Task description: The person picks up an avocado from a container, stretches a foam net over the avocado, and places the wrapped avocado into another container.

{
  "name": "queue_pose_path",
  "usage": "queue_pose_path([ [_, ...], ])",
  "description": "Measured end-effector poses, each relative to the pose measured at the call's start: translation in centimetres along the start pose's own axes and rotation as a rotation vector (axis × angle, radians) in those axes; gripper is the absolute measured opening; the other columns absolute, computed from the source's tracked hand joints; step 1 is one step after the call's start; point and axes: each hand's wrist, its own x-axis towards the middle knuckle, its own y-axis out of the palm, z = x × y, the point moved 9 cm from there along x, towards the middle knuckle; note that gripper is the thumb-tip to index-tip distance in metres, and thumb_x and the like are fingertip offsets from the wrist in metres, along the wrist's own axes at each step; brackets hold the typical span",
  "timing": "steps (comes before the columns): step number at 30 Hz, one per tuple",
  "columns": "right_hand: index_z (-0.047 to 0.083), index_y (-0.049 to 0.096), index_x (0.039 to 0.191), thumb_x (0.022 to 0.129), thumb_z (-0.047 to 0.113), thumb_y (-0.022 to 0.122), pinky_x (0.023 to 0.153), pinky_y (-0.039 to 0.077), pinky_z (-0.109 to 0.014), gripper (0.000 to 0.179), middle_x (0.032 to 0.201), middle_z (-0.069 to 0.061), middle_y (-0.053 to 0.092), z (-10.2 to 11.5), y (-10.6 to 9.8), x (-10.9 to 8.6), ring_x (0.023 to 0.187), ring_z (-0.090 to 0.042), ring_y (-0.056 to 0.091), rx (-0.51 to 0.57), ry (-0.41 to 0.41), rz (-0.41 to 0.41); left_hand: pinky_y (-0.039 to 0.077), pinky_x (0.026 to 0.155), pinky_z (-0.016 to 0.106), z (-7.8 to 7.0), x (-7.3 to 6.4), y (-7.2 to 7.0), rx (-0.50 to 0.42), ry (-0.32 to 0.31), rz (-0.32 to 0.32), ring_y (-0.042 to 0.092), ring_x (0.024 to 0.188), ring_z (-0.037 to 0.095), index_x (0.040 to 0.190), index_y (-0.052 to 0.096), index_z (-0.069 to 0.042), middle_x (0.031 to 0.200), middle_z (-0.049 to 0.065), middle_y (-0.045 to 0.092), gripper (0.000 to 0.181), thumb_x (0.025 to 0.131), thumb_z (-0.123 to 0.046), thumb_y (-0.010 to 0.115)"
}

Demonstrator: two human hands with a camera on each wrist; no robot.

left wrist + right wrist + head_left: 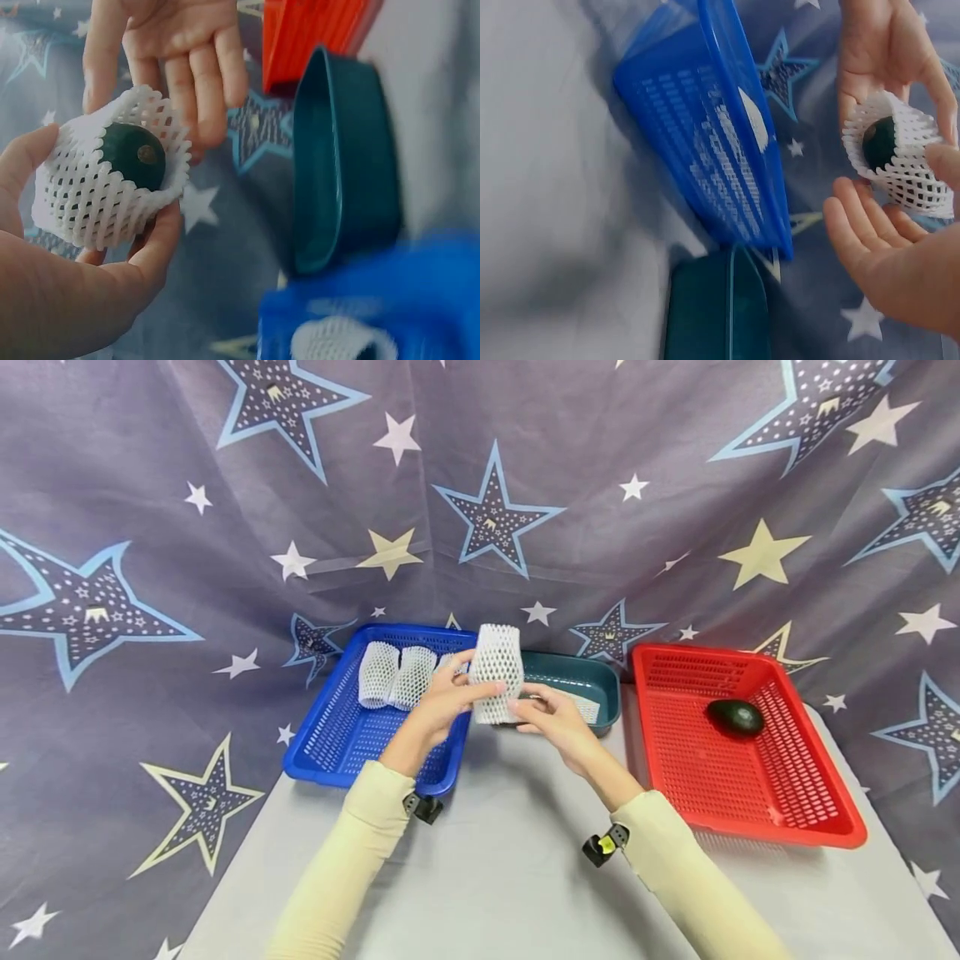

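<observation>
My left hand (442, 697) grips a white foam net sleeve (497, 672) and holds it raised above the table, in front of the teal tub. Inside the sleeve sits a dark green avocado (127, 154), its stem end showing at the open end in both wrist views. My right hand (561, 722) is at the sleeve's lower right in the head view. In the right wrist view its fingers (859, 217) stretch out beneath the sleeve's open end, and its thumb lies against the netting.
At left, a blue basket (330, 727) holds several foam-sleeved pieces (378, 675), one partly hidden by my left hand. The teal tub (566, 668) at the back contains flat white foam sleeves (587, 707). On the right, one bare avocado lies in a red basket (697, 777). A star-patterned cloth hangs behind.
</observation>
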Motion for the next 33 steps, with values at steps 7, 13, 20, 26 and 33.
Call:
queue_pose_path([
  [7,-0.005,0.051,0.142,0.100,0.019,0.065,0.093,0.060,-0.045,0.051,0.125,-0.028,0.068,-1.2,3.6,1.5,0.108,-0.036,0.072,-0.102,0.069,0.006,0.056,0.079,0.028,-1.8,-0.8,-5.6,0.152,0.001,-0.095,0.062,0.098,0.017,0.153,0.039,-0.020,0.118,0.011,0.062,0.079,0.086,-0.018,0.080],
  [13,-0.012,0.048,0.140,0.095,0.013,0.070,0.082,0.063,-0.038,0.056,0.114,-0.028,0.071,-4.0,6.1,2.2,0.086,-0.023,0.073,-0.158,0.198,-0.014,0.055,0.078,0.027,-2.4,-0.9,-9.5,0.297,-0.008,-0.172,0.059,0.098,0.020,0.153,0.037,-0.019,0.119,0.012,0.055,0.084,0.084,-0.023,0.083],
  [20,-0.020,0.037,0.144,0.090,-0.004,0.072,0.077,0.064,-0.041,0.066,0.102,-0.031,0.072,-5.7,8.4,2.5,0.075,-0.026,0.075,-0.123,0.263,-0.054,0.054,0.085,0.034,-2.6,-0.8,-12.2,0.460,-0.050,-0.212,0.061,0.103,0.025,0.148,0.036,-0.008,0.128,0.020,0.057,0.081,0.083,-0.019,0.083],
  [26,-0.020,0.048,0.132,0.088,-0.008,0.072,0.065,0.064,-0.034,0.052,0.084,-0.021,0.072,-5.7,8.9,2.4,0.058,-0.013,0.065,-0.127,0.280,-0.087,0.048,0.106,0.052,-1.8,-0.5,-14.4,0.618,-0.180,-0.222,0.047,0.124,0.034,0.147,0.034,-0.005,0.147,0.023,0.043,0.085,0.081,-0.023,0.085],
  [33,-0.018,0.053,0.119,0.087,-0.009,0.073,0.062,0.063,-0.030,0.039,0.078,-0.010,0.061,-5.9,9.2,2.4,0.056,-0.012,0.062,-0.124,0.323,-0.105,0.057,0.090,0.048,-0.6,-0.3,-16.3,0.730,-0.306,-0.188,0.055,0.105,0.030,0.132,0.037,0.003,0.125,0.022,0.048,0.074,0.078,-0.019,0.083],
])
